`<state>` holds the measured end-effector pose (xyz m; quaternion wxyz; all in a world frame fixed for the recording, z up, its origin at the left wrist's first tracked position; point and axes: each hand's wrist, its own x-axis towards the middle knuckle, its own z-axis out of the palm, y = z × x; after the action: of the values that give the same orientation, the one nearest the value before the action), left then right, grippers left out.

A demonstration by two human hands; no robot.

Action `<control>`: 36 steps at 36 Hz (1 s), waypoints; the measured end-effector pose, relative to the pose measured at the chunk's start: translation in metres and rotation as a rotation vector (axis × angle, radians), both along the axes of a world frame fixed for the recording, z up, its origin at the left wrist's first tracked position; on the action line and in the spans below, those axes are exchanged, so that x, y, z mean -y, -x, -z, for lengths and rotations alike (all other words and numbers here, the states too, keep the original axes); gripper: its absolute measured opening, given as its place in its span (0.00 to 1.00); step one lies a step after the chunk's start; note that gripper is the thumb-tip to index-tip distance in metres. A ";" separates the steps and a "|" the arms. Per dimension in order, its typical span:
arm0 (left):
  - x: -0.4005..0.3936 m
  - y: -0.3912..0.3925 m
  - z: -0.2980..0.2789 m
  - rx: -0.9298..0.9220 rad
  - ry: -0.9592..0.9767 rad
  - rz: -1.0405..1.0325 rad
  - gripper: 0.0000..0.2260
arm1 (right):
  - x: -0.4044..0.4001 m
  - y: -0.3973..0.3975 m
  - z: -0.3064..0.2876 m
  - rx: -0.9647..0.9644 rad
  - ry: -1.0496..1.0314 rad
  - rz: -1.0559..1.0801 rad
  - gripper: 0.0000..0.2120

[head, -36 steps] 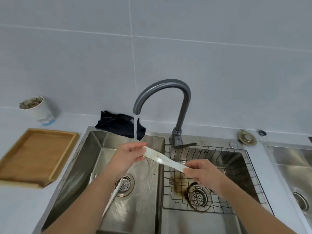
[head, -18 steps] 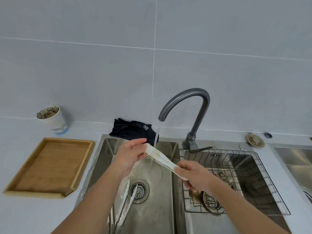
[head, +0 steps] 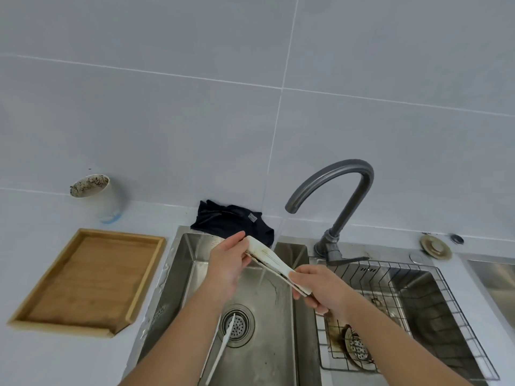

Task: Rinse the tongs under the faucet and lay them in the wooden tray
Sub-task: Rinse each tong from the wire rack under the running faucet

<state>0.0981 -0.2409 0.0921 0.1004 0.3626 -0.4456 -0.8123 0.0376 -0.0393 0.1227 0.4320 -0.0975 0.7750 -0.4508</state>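
While a thin stream of water falls from the spout of the grey faucet (head: 338,190), both hands hold the white tongs (head: 274,263) over the left basin of the steel sink (head: 181,263). Beside the faucet's stream, the tongs slant down from the left hand (head: 227,267) to the right hand (head: 320,289), their two arms pressed close together with a dark, dirty seam showing along the edge. The left hand pinches the upper, rounded end between thumb and fingers; the right hand is wrapped around the lower end, fingers closed on it. Whether the water strikes the tongs or passes just behind them cannot be told.

Below the faucet's stream, on the basin floor, a second white utensil (head: 223,346) lies with its tip over the drain strainer (head: 237,325). Right of the faucet's base, a black wire rack (head: 434,310) sits in the other basin. Left of the faucet, against the tiled wall, lies a crumpled dark cloth (head: 228,221). Farther left of the faucet, on the white bench (head: 36,355), the wooden tray (head: 86,282) rests just beside the sink's rim, with nothing in it. Behind the tray stands a white cup (head: 97,197) with a soiled inside.
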 end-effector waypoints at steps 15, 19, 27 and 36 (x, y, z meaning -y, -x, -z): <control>0.030 0.023 0.026 0.102 0.032 -0.082 0.16 | 0.050 0.053 0.015 -0.066 -0.198 -0.159 0.10; 0.039 0.024 0.030 0.120 0.019 -0.135 0.16 | 0.068 0.064 0.019 -0.128 -0.254 -0.194 0.11; 0.039 0.025 0.032 0.123 -0.061 -0.157 0.15 | 0.074 0.071 0.007 -0.134 -0.290 -0.216 0.14; 0.011 0.027 0.025 0.092 -0.110 -0.113 0.12 | 0.043 0.065 -0.012 -0.156 -0.335 -0.188 0.13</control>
<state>0.0711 -0.2524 0.0674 0.1052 0.4290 -0.3836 -0.8110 -0.0274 -0.0828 0.1343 0.4212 -0.1308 0.8576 -0.2645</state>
